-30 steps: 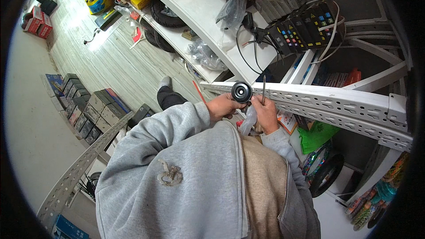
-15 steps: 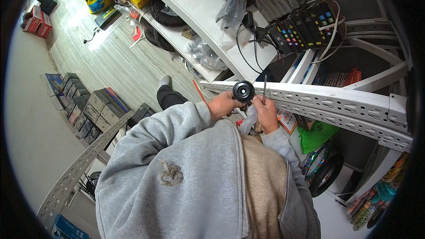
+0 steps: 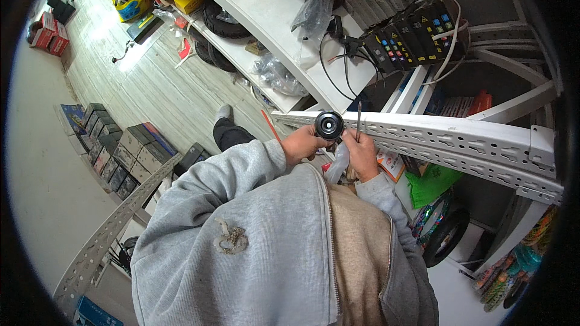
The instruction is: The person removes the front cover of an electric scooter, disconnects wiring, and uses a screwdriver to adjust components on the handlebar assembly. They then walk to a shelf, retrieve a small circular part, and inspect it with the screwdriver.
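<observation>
My left hand [image 3: 300, 145] is closed around the near left edge of a round black disc horn [image 3: 329, 125] with a bright centre, its face turned up. The fingers of my right hand [image 3: 361, 156] touch the horn's right edge. They also pinch a thin metal rod [image 3: 359, 118], like a screwdriver shaft, that points away from me. Its lower end is hidden in the hand. A clear plastic bag [image 3: 339, 163] hangs below, between the two hands; what holds it is hidden. A thin red stick [image 3: 270, 124] shows beside my left wrist.
A white perforated metal beam [image 3: 447, 136] runs just beyond my hands to the right. Behind it stand a white shelf [image 3: 266, 0], black boxes [image 3: 417, 39] and loose black cables [image 3: 338, 66]. A green bag [image 3: 432, 186] and tyres lie at right. Stacked boxes [image 3: 130, 151] stand at left.
The horn and both hands have shifted very slightly left in the picture. My grips look the same.
</observation>
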Motion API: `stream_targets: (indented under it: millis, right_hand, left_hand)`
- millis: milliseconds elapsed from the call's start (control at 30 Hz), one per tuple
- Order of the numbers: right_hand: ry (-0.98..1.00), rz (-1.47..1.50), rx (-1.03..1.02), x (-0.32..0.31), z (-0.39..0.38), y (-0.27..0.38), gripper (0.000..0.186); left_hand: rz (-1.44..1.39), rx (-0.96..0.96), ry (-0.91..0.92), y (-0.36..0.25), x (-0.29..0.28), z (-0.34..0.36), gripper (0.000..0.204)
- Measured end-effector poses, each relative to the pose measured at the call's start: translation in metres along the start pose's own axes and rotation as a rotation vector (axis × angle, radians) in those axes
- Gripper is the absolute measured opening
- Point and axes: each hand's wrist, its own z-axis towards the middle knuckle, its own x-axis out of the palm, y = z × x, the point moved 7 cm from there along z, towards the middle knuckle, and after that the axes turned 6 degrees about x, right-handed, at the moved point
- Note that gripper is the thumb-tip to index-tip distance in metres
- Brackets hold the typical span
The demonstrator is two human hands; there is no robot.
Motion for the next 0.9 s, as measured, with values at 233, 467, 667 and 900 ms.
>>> stream_targets:
  millis: [233, 467, 667, 900]
  right_hand:
    - [0.025, 0.006, -0.010, 0.001, -0.001, 0.006, 0.029]
    - [0.025, 0.032, -0.007, 0.002, -0.004, 0.009, 0.028]
    - [0.014, -0.007, -0.011, 0.001, -0.002, 0.006, 0.029]
    - [-0.006, 0.022, -0.001, 0.002, -0.003, 0.003, 0.029]
  left_hand:
    - [-0.030, -0.016, 0.005, -0.007, 0.004, -0.006, 0.012]
    - [-0.063, -0.040, 0.015, -0.007, 0.006, -0.008, 0.009]
    - [-0.067, -0.060, 0.026, -0.003, 0.004, -0.007, 0.008]
    - [-0.065, -0.045, 0.008, -0.005, 0.005, -0.011, 0.007]
